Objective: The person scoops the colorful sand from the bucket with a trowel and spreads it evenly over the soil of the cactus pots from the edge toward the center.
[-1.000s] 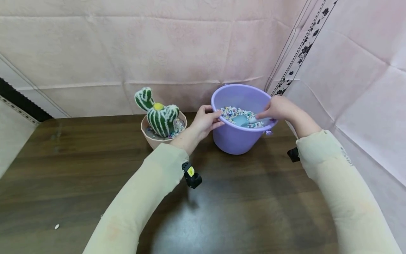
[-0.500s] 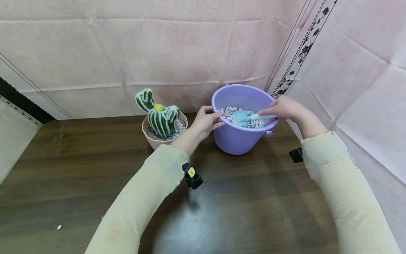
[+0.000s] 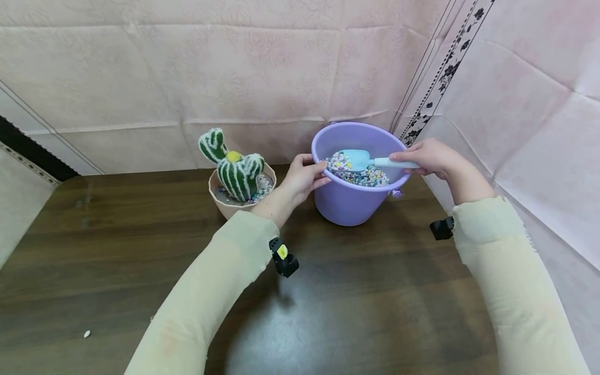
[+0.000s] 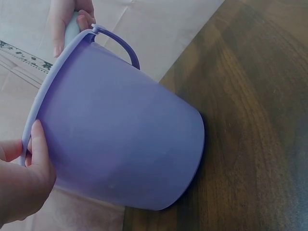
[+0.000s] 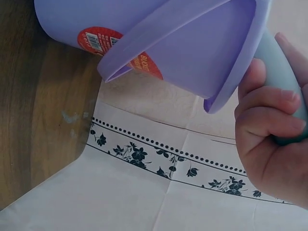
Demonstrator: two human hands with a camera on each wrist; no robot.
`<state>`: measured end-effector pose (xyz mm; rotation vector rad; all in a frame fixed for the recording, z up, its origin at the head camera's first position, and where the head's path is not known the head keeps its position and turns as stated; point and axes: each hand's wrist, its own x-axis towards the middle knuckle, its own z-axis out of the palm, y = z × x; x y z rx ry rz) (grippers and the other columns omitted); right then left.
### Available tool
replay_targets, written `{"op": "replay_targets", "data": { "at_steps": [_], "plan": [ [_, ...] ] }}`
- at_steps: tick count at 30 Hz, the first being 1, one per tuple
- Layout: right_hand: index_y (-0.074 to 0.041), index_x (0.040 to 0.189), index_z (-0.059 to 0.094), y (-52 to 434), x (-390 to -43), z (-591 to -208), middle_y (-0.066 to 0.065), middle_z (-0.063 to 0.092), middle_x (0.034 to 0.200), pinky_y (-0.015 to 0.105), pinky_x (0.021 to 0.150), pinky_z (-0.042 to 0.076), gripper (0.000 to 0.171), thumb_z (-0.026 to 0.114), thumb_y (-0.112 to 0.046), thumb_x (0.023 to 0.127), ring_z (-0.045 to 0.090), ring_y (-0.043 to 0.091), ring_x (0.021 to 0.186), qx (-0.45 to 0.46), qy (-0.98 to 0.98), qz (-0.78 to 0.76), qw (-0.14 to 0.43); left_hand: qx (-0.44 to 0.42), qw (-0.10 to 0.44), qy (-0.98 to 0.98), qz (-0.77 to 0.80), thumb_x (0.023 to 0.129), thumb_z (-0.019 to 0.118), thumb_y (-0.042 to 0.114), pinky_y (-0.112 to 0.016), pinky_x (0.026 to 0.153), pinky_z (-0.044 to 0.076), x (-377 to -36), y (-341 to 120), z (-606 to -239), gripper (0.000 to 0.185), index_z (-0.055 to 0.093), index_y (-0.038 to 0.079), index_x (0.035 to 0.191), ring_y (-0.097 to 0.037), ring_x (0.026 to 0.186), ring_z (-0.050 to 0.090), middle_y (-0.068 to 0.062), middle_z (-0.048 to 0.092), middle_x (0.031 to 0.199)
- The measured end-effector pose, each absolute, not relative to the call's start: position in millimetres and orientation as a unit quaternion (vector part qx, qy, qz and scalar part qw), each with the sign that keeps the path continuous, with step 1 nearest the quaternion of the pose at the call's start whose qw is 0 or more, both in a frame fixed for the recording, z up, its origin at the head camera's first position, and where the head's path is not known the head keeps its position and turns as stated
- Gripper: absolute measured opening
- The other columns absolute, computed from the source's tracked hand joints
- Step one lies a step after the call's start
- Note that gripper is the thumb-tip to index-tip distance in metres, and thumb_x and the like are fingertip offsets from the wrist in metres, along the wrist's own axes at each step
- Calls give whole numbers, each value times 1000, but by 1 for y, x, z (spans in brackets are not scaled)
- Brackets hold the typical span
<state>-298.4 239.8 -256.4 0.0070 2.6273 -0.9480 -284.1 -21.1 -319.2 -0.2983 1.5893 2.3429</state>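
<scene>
Right hand (image 3: pixel 428 158) is wrapped round the scoop (image 3: pixel 358 159), now lifted loaded above the pebbles (image 3: pixel 363 177); the bucket (image 3: pixel 349 200) rim is gripped by the left hand (image 3: pixel 302 179).

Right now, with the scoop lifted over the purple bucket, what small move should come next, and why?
Probably carry the scoop left toward the cactus pot. The right hand holds it above the pebbles, seemingly loaded, while the left hand steadies the bucket rim, and the pot already holds similar pebbles.
</scene>
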Motion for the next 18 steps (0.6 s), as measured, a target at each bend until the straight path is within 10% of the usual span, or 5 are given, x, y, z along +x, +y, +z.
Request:
{"op": "replay_targets", "data": {
  "at_steps": [18],
  "plan": [
    [-7,88,71,251,-291,-258,-10,56,51,17,43,29,37,61,-43,88,36,4,42,16,908,-386,162,-110,156,562,805,93,55,6,-20,66,58,-279,-24,-314,48,35,4,136,-11,70,56,-7,52,88]
  ]
}}
